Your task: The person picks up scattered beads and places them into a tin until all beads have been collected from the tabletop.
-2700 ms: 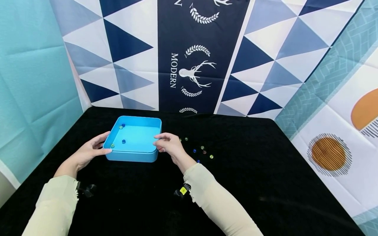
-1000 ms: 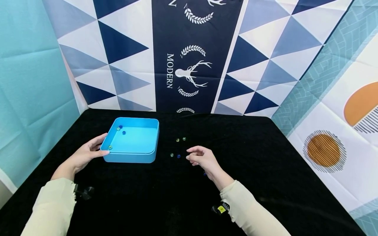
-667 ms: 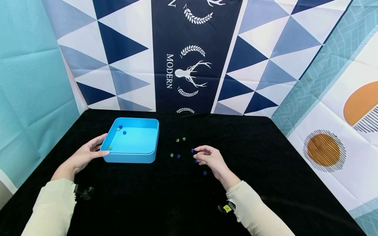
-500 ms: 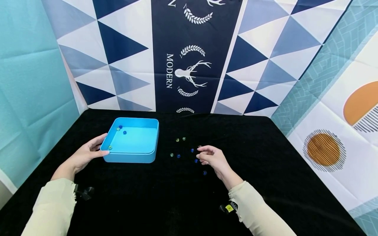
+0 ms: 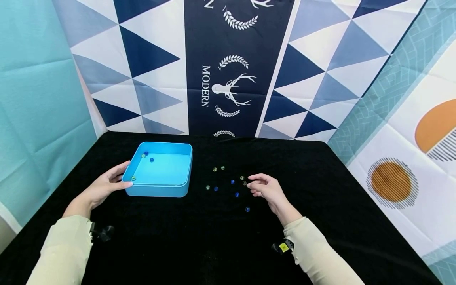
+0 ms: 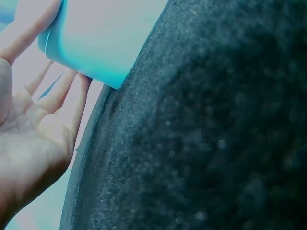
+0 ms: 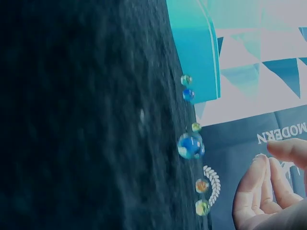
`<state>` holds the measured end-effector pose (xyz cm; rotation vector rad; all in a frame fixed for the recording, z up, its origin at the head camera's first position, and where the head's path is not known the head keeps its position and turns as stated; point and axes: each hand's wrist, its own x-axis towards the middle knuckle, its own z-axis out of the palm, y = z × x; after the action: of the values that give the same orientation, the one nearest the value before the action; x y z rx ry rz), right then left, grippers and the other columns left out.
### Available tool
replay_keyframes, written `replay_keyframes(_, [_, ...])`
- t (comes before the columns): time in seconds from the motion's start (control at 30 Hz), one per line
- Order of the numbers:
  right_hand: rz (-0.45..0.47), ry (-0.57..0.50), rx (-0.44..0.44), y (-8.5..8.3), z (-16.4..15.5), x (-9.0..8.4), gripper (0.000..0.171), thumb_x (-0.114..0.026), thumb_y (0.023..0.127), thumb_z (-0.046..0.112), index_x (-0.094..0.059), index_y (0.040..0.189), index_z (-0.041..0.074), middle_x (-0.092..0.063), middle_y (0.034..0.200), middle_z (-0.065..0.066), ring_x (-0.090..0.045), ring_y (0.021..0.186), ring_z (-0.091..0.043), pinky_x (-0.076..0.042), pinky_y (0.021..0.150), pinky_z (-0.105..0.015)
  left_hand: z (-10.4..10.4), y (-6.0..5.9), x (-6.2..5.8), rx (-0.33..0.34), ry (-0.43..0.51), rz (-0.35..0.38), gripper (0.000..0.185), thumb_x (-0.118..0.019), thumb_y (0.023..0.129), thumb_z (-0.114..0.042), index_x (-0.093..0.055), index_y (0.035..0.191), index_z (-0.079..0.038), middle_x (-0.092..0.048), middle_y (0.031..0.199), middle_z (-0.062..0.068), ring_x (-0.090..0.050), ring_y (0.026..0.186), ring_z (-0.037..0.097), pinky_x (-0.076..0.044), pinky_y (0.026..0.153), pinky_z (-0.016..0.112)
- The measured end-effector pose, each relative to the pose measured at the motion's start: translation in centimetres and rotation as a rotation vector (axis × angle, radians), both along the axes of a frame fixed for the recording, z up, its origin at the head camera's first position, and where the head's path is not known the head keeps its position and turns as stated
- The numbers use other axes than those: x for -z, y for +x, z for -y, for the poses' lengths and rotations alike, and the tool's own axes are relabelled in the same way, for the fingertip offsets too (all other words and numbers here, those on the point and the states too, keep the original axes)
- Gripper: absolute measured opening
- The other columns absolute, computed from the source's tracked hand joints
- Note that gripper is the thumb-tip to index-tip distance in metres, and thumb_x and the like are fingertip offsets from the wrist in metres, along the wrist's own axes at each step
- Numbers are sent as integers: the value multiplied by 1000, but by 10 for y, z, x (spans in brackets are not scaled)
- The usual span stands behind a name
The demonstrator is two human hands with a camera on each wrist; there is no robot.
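Note:
My left hand (image 5: 101,188) holds the near left corner of a light blue open box (image 5: 156,190), thumb at the rim and fingers along the left wall. Several glass marbles lie inside, among them a blue marble (image 5: 151,160) and a greenish marble (image 5: 133,178) by the thumb. To the right of the box, my right hand (image 5: 268,192) hovers low over the cloth, thumb and fingers loosely bent. Its fingertips are right at a brownish clear marble (image 5: 244,183). In the right wrist view a gap shows between thumb and fingers, with nothing in it.
Several loose marbles are scattered on the black cloth (image 5: 199,237), including a blue marble (image 5: 247,209) nearest me and a yellowish marble (image 5: 215,169) farther back. Patterned curtains (image 5: 153,51) enclose the table behind and at both sides.
My right hand has left the box's right rim and moved right past the marbles, uncovering several blue ones. Inside the box a blue marble has rolled backward. The left hand stays at its corner.

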<state>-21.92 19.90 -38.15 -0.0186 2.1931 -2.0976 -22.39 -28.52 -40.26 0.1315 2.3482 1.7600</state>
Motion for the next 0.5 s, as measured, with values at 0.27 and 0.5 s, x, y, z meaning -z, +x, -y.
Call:
replay_keyframes(0.27, [44, 52, 9, -8, -12, 3, 39, -63, 81, -5, -51, 117, -15, -65, 73, 1, -58, 60, -10, -50, 54, -22, 0, 2, -2, -3, -5, 0, 86, -65, 88, -21, -7, 150, -10, -8, 152, 23, -16, 132, 44, -19, 101, 62])
replay_keyframes(0.5, [138, 30, -4, -15, -21, 7, 40, -60, 83, -6, -48, 120, -15, -65, 76, -2, -58, 58, -10, -50, 55, -22, 0, 1, -3, 4, -1, -1, 85, -65, 89, -21, -7, 150, -10, -9, 151, 24, -16, 132, 44, -19, 101, 63])
